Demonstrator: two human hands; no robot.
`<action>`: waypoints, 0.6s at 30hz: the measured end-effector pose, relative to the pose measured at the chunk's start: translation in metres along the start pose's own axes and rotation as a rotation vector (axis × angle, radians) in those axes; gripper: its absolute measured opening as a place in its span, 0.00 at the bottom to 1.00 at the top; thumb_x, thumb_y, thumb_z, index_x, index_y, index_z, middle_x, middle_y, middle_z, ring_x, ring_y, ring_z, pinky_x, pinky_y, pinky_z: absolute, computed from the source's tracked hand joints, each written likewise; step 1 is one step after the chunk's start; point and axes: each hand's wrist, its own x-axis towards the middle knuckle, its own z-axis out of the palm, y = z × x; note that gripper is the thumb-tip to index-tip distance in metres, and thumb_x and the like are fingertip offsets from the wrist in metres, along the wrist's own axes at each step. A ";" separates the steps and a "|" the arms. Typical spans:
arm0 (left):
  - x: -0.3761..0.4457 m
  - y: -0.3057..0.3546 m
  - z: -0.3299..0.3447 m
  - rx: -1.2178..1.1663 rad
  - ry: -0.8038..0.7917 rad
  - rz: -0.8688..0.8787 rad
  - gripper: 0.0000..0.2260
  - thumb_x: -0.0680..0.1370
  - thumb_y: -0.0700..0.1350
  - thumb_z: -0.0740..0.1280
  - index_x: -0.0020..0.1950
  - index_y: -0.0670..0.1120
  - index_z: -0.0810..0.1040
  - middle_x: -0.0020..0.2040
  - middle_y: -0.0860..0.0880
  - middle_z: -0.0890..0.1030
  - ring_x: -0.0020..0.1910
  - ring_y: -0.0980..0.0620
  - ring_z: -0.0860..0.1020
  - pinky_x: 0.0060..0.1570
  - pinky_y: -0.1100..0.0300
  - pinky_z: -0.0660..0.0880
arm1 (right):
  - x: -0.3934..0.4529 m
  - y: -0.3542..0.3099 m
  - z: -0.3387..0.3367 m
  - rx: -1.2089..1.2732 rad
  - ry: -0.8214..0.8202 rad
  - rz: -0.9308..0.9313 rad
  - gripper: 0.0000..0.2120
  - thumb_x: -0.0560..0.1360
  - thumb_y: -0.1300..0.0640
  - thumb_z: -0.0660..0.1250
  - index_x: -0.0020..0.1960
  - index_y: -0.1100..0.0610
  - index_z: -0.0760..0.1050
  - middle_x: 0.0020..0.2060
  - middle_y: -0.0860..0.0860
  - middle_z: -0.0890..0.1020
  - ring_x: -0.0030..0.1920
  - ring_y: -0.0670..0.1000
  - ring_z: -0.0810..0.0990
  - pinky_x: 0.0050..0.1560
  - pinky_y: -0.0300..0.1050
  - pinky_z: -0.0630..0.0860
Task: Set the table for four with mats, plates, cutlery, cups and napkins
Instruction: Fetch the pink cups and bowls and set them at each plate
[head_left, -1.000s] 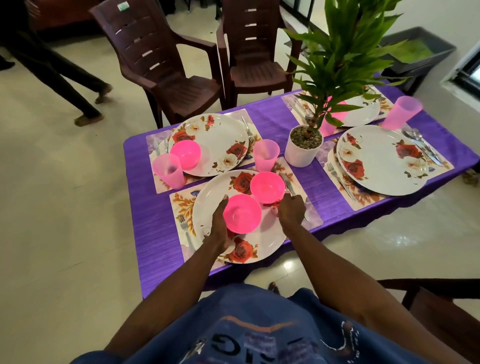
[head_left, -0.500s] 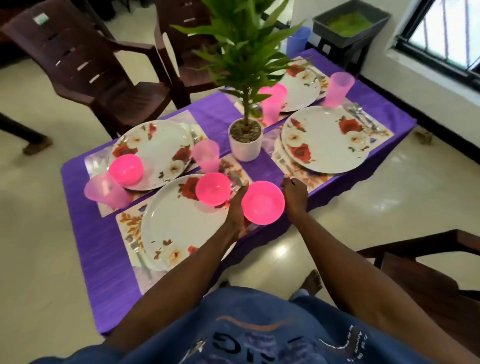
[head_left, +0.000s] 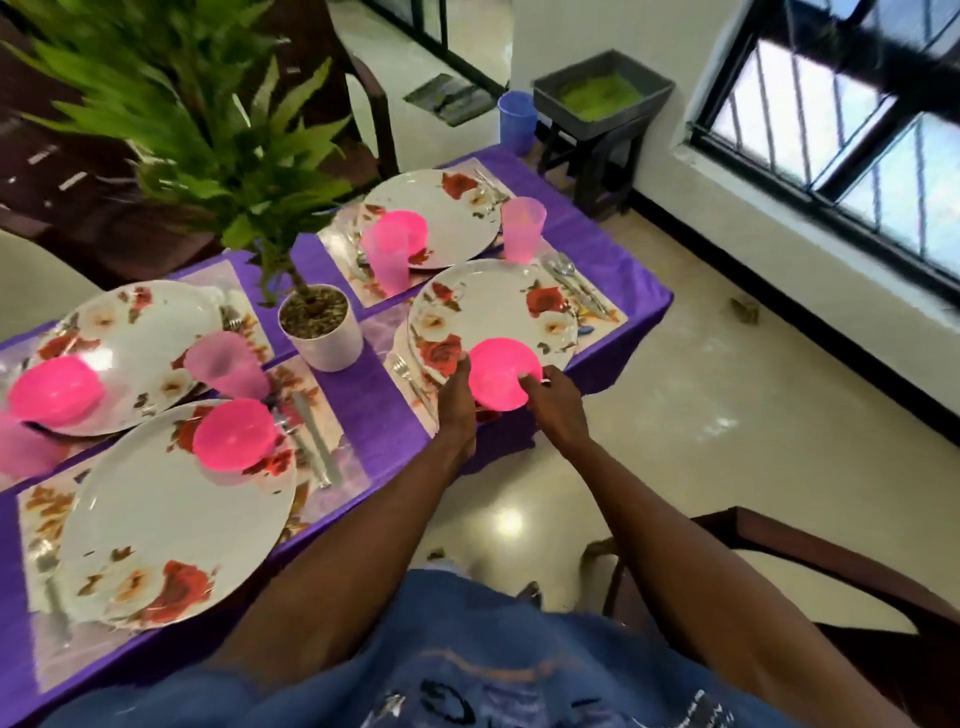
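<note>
Holding pink bowl (head_left: 500, 375) | both hands | seemingly mouth-down | over plate (head_left: 493, 312)

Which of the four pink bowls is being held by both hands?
The pink bowl at the near edge of the right-front floral plate, between the left hand and right hand; the other three sit untouched.

Bowl moved across to the right-hand setting.
You've carried the pink bowl (head_left: 500, 375) off the near plate (head_left: 156, 525), past the table edge, & over to the flowered plate (head_left: 493, 312) on your right; it's now at that plate's near rim. Left hand (head_left: 457, 400) & right hand (head_left: 553, 402) went w/ it, each gripping a side as before. One pink bowl is left on the near plate, where 1 s ago there were two.
</note>
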 end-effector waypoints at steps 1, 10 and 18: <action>0.003 0.001 0.008 0.009 -0.005 -0.006 0.25 0.78 0.61 0.65 0.68 0.46 0.73 0.62 0.42 0.78 0.57 0.38 0.79 0.37 0.51 0.81 | 0.008 0.001 -0.005 -0.005 -0.001 0.003 0.19 0.78 0.46 0.63 0.61 0.59 0.75 0.56 0.57 0.81 0.53 0.57 0.79 0.55 0.57 0.78; 0.061 0.013 0.043 0.076 -0.029 -0.086 0.28 0.75 0.63 0.67 0.66 0.45 0.73 0.60 0.40 0.79 0.54 0.38 0.80 0.48 0.45 0.81 | 0.071 0.001 -0.026 0.060 -0.048 0.049 0.16 0.79 0.53 0.63 0.63 0.59 0.72 0.49 0.58 0.82 0.40 0.52 0.82 0.33 0.44 0.79; 0.112 0.029 0.070 0.151 0.075 0.022 0.10 0.81 0.44 0.61 0.51 0.39 0.79 0.41 0.41 0.83 0.38 0.44 0.82 0.44 0.49 0.80 | 0.142 -0.022 -0.030 -0.077 -0.026 -0.028 0.06 0.77 0.63 0.61 0.43 0.59 0.74 0.39 0.58 0.80 0.34 0.52 0.79 0.29 0.41 0.74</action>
